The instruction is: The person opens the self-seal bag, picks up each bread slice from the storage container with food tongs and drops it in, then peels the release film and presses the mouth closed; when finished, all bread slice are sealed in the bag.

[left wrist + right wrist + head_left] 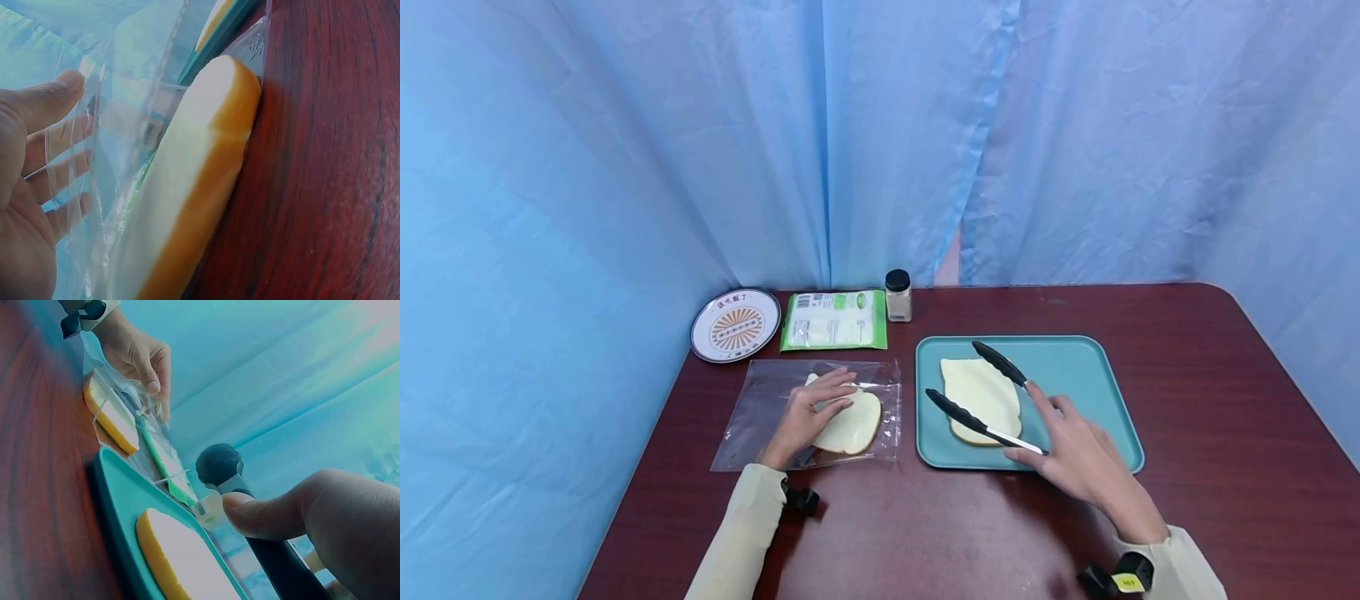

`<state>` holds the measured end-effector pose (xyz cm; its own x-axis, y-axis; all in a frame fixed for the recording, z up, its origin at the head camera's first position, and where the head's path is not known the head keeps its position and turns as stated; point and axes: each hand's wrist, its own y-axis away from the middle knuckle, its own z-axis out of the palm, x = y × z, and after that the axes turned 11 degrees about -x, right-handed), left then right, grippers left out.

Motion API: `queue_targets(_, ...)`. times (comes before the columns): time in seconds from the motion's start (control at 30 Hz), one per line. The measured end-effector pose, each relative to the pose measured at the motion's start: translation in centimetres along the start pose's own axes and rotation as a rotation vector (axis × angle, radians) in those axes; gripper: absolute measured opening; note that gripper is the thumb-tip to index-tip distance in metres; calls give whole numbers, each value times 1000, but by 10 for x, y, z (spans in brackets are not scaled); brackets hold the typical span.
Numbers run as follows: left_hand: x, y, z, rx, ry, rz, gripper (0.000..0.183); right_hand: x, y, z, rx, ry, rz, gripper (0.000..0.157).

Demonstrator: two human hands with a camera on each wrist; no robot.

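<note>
My right hand (1078, 454) holds black-tipped metal tongs (958, 410), thumb on one arm and fingers on the other. Their tips are spread over a white bread slice (976, 387), which lies on a teal tray (1086, 367). On the left, my left hand (808, 417) is at a clear plastic bag (752, 417) with another bread slice (856, 423) in it. In the left wrist view, the bag's film (103, 162) stands raised against the fingers, some of which show through it. Thumb and fingers are apart there, beside the bagged slice (187, 156).
Behind the bag lie a patterned plate (700, 337) and a green-and-white packet (838, 321). A small black-lidded jar (898, 304) stands beside the packet. Blue curtains (887, 125) hang along the back and sides of the dark red table (1187, 358).
</note>
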<state>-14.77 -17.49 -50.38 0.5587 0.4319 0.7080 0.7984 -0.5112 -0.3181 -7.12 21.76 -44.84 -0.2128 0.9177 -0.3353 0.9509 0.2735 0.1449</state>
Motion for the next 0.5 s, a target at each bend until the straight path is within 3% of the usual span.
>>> queue_targets(0.5, -2, -1, 4, 15, 13, 7, 23, 5, 37, 25, 84, -93, 92, 99)
